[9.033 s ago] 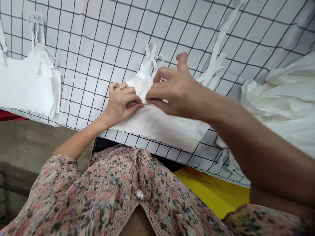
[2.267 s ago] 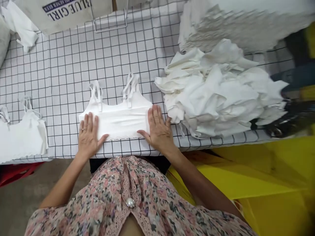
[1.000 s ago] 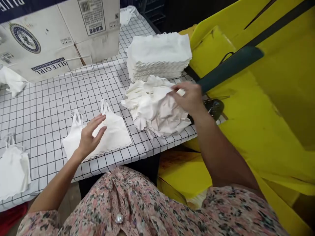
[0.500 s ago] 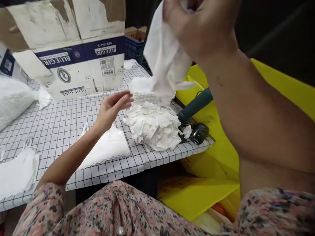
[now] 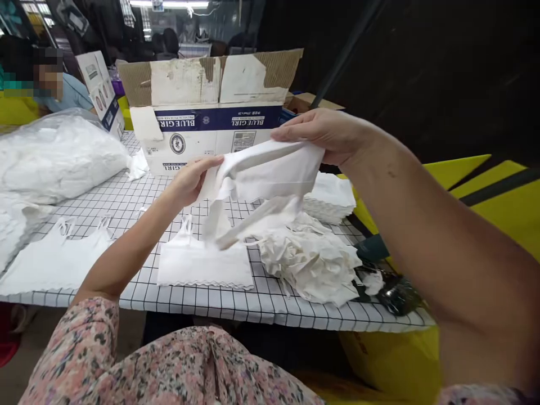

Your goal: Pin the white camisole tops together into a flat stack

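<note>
A thin white garment (image 5: 270,174), soft and partly blurred, is stretched in the air between my two hands. My left hand (image 5: 192,183) pinches its left edge, and my right hand (image 5: 324,135) grips its upper right corner. Its lower part hangs loose over the table. Under my left hand lies a flat stack of white camisoles (image 5: 206,264) with thin straps and a wavy hem. To the right is a crumpled heap of white garments (image 5: 312,259). Behind the heap stands a neat white stack (image 5: 331,194).
A cut cardboard box (image 5: 202,121) stands at the back of the checked tablecloth (image 5: 236,304). At left are a clear bag of white garments (image 5: 63,154) and more camisoles (image 5: 54,259). A dark bundle (image 5: 399,292) lies at the right corner, beside yellow sheeting (image 5: 392,360). Another person (image 5: 67,90) is far left.
My right hand has come down and inward with the garment. My left hand, free before, now holds its other edge, and the cloth is spread. The view has tilted up and shifted left.
</note>
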The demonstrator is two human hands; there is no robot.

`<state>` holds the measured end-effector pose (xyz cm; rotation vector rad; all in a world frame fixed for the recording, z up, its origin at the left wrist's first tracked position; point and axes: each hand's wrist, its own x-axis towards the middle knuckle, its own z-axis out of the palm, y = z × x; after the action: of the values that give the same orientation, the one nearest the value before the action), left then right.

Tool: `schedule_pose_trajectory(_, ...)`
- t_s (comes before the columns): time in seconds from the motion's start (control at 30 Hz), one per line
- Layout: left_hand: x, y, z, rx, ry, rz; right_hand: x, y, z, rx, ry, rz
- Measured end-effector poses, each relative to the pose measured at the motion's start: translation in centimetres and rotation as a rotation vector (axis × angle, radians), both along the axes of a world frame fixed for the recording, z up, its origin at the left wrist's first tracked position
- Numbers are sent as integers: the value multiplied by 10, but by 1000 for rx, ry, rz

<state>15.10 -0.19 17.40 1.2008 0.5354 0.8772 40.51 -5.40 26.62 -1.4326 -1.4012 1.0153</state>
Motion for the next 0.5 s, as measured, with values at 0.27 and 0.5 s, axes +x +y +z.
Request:
schedule_pose_trajectory(0.27,-32,19,-17,88,11,135,1,15,-23,-87,-99,336)
schedule_pose_trajectory(0.5,-21,-16,-34,756,216,448,-3,37,-63,439,-564,-200)
